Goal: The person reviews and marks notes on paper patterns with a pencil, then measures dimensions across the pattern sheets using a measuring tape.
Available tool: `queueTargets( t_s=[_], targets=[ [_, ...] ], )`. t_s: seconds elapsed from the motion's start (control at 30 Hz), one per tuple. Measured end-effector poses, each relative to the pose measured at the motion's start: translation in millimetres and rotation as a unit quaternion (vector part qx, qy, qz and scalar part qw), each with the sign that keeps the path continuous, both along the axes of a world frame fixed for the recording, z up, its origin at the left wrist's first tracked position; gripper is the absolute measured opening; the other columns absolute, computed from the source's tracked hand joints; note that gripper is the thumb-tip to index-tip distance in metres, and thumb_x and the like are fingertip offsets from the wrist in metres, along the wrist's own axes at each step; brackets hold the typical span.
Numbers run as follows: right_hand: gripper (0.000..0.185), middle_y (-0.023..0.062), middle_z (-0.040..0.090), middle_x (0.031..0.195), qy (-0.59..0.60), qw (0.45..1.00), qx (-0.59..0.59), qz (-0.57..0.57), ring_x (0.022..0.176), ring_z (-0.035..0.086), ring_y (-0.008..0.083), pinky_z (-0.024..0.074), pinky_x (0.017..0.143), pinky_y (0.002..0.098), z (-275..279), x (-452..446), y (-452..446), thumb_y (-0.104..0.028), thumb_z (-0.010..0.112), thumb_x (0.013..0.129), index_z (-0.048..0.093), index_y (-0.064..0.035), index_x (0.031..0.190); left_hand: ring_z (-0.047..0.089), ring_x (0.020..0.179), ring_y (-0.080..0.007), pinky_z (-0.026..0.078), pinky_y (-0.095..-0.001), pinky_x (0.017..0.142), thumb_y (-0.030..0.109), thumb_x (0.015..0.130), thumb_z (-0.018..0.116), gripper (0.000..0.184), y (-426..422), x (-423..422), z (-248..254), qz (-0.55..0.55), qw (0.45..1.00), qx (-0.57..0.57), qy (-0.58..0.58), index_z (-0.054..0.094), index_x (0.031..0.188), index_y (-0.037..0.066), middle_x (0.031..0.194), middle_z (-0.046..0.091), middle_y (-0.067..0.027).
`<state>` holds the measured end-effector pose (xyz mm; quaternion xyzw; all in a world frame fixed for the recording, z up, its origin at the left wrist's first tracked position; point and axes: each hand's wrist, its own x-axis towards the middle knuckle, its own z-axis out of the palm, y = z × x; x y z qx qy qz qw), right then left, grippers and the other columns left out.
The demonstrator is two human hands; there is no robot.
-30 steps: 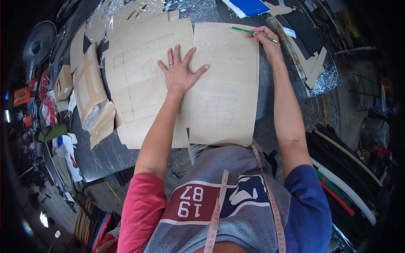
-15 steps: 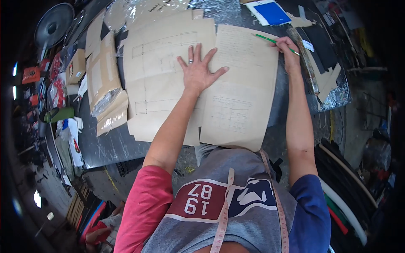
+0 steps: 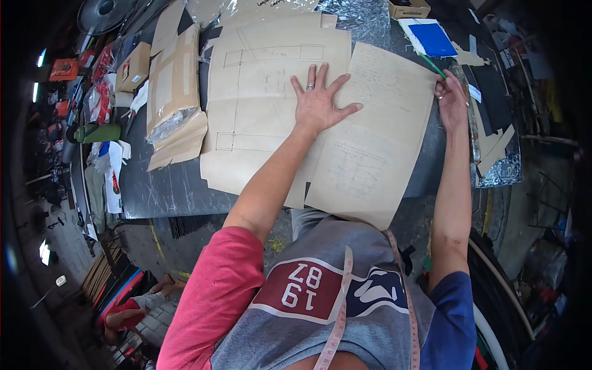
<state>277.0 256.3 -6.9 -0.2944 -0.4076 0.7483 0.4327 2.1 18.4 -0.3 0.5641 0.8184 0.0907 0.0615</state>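
My left hand (image 3: 319, 105), a ring on one finger, lies flat with spread fingers across the drawn pattern sheet (image 3: 246, 98) and the edge of the written sheet (image 3: 376, 117). Lines and rectangles are drawn on the pattern sheet; handwriting and a small table sketch mark the other. At the written sheet's upper right corner, my right hand (image 3: 451, 98) holds a green pencil (image 3: 434, 66), its fingers curled and partly turned upward. The pencil points up and left, past the sheet's corner. A measuring tape (image 3: 338, 320) hangs over the grey shirt.
A taped, plastic-wrapped package (image 3: 174, 92) and a small cardboard box (image 3: 133, 66) lie at the left. A blue and white item (image 3: 431, 39), black pieces (image 3: 490, 98) and card scraps lie at the upper right. Another person (image 3: 126, 314) is partly visible at the lower left.
The view has shifted, so the table contents appear farther right. The written sheet has tilted relative to the pattern sheet. My right hand has turned, and the pencil has left the writing area.
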Motion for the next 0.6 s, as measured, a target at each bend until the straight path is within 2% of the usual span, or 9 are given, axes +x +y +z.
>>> queueTargets(
  t_s=[0.03,0.13,0.2,0.27,0.37,0.4,0.47,0.53,0.6],
  targets=[
    [0.023,0.0072,0.075,0.108,-0.004,1.000,0.003,-0.002,0.085,0.058,0.0117,0.0455,0.082,0.0281,4.8,5.7,-6.7,-0.021,0.064,0.106,0.072,-0.0027,0.117,0.010,0.164,-0.0379,-0.001,-0.0781,0.122,0.093,0.081,0.051,0.097,0.3,-0.4,0.0,-0.002,1.000,0.003,-0.004,0.044,0.161,0.038,0.175,0.022,-0.0146],
    [0.034,0.0082,0.071,0.107,0.011,0.998,-0.021,0.050,0.088,0.059,0.0159,0.0480,0.084,0.0315,17.7,40.9,-34.7,-0.032,0.062,0.109,0.070,-0.0012,0.120,0.009,0.164,-0.0363,-0.001,-0.0773,0.123,0.094,0.081,0.050,0.099,1.5,-0.3,-0.1,0.002,1.000,-0.019,-0.001,0.042,0.162,0.037,0.175,0.022,-0.0136],
    [0.036,0.0056,0.066,0.103,-0.006,0.999,-0.037,0.026,0.091,0.058,0.0174,0.0479,0.084,0.0336,29.3,69.6,-69.4,-0.041,0.062,0.108,0.065,-0.0063,0.116,0.009,0.164,-0.0359,-0.001,-0.0770,0.123,0.094,0.080,0.050,0.100,3.3,2.1,-2.7,0.007,1.000,-0.012,-0.006,0.042,0.162,0.037,0.175,0.022,-0.0133],
    [0.033,0.0051,0.062,0.097,0.066,0.984,-0.020,0.164,0.093,0.058,0.0157,0.0479,0.082,0.0344,53.0,91.9,-99.7,-0.043,0.059,0.110,0.062,-0.0100,0.105,0.009,0.164,-0.0351,-0.001,-0.0764,0.124,0.095,0.080,0.049,0.102,0.7,-1.2,-4.4,0.010,1.000,-0.005,-0.001,0.041,0.163,0.035,0.176,0.021,-0.0127],
    [0.035,0.0043,0.059,0.091,-0.106,0.988,-0.069,0.090,0.078,0.058,0.0130,0.0445,0.064,0.0309,78.0,113.0,-159.2,-0.045,0.055,0.111,0.060,-0.0111,0.101,0.010,0.164,-0.0350,0.001,-0.0763,0.124,0.094,0.080,0.050,0.103,0.7,-0.1,-1.7,0.013,1.000,-0.011,0.008,0.040,0.163,0.033,0.175,0.022,-0.0125],
    [0.035,0.0031,0.059,0.088,-0.167,0.977,-0.102,0.080,0.072,0.057,0.0119,0.0423,0.058,0.0296,77.0,122.5,-173.5,-0.044,0.055,0.111,0.061,-0.0110,0.101,0.011,0.164,-0.0350,0.002,-0.0762,0.124,0.094,0.081,0.051,0.104,-0.1,1.0,0.8,0.013,1.000,-0.013,0.011,0.040,0.163,0.032,0.175,0.022,-0.0124],
    [0.039,-0.0007,0.058,0.075,-0.344,0.925,-0.077,0.139,0.061,0.051,0.0097,0.0377,0.051,0.0287,64.6,136.5,-201.5,-0.044,0.058,0.109,0.066,-0.0094,0.094,0.010,0.164,-0.0348,0.002,-0.0763,0.124,0.094,0.081,0.050,0.104,-0.5,1.4,-1.9,0.016,1.000,-0.013,0.010,0.040,0.163,0.033,0.175,0.022,-0.0122],
    [0.043,-0.0030,0.059,0.067,-0.464,0.855,-0.062,0.223,0.061,0.054,0.0088,0.0419,0.055,0.0280,37.3,146.6,-227.5,-0.046,0.064,0.106,0.072,-0.0087,0.085,0.010,0.164,-0.0345,0.002,-0.0767,0.124,0.095,0.080,0.049,0.104,0.1,-0.1,-3.0,0.015,1.000,-0.015,0.008,0.040,0.163,0.033,0.176,0.021,-0.0120],
    [0.051,-0.0006,0.065,0.071,-0.507,0.822,-0.060,0.253,0.066,0.059,0.0087,0.0456,0.060,0.0269,16.8,143.8,-259.4,-0.053,0.068,0.101,0.076,-0.0058,0.083,0.011,0.164,-0.0349,0.003,-0.0752,0.124,0.093,0.081,0.052,0.103,-1.4,0.1,5.8,0.020,1.000,-0.015,0.001,0.040,0.163,0.031,0.175,0.022,-0.0128]
  ],
)
